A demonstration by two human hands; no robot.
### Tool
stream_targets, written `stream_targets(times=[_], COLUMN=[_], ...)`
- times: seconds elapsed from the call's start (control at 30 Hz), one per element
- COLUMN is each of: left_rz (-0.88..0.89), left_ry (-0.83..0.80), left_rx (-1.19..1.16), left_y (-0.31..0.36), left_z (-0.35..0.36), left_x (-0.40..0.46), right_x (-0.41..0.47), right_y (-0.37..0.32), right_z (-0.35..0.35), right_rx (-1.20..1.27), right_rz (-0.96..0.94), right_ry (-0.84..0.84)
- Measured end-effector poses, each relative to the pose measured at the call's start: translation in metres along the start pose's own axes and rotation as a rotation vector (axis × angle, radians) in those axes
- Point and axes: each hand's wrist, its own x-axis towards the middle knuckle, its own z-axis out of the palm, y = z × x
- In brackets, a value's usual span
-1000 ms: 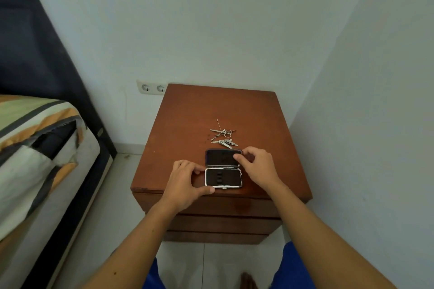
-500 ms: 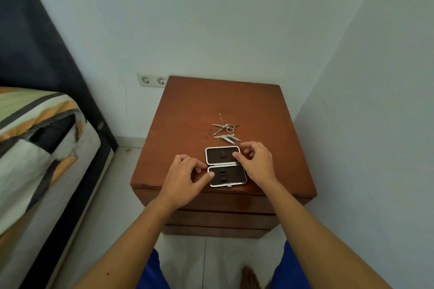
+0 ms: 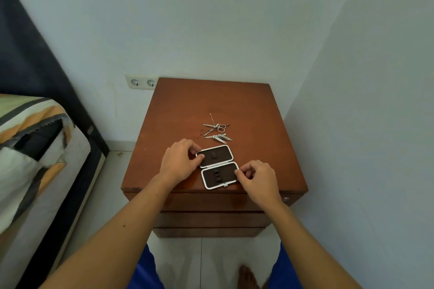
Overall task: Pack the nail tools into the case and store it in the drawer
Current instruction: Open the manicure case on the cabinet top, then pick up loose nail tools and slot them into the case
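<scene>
The case (image 3: 218,166) is lying fully open and flat near the front edge of the tabletop (image 3: 258,124) now, both dark-lined halves facing up with the white rim showing all round. Compared with a second ago, when the far half still looked tipped up a bit, it's laid right out, and the whole thing sits turned slightly, so the far half leans toward the left.

Hands have swapped spots a little too. The left hand (image 3: 179,164) used to be down by the near half; now it's up at the left end of the far half, fingers curled and pinching that corner of the rim. The right hand (image 3: 257,179) was up at the far half's right corner before, and now it's dropped to the right end of the near half, fingertips pinched on the rim there. So both are gripping the case, one on each half, at opposite ends.

The nail tools (image 3: 217,130) haven't budged: same little silver pile just behind the case, toward the middle of the tabletop, scissors and clippers tangled together, not touching the case. None are in it yet. The drawers (image 3: 211,218) below are closed.
</scene>
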Motion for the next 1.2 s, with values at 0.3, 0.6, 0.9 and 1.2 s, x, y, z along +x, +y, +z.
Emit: stream_targets(times=[0.3, 0.6, 0.9, 1.2], left_rz=[0.005, -0.021, -0.001, 0.050], left_ry=[-0.082, -0.124, -0.115, -0.083], left_rx=[-0.176, -0.241, -0.261, -0.259], left_y=[-0.018, -0.024, -0.027, -0.026], left_z=[-0.005, -0.004, -0.004, -0.005], left_x=[-0.045, -0.050, -0.049, -0.049], right_x=[0.041, 0.079, 0.109, 0.123], right_y=[-0.003, -0.017, -0.030, -0.033], right_z=[0.009, 0.016, 0.018, 0.026], right_rx=[-0.025, 0.050, 0.139, -0.030], right_rz=[-0.012, -0.037, -0.131, -0.180], right_ry=[0.003, -0.054, -0.001, -0.137])
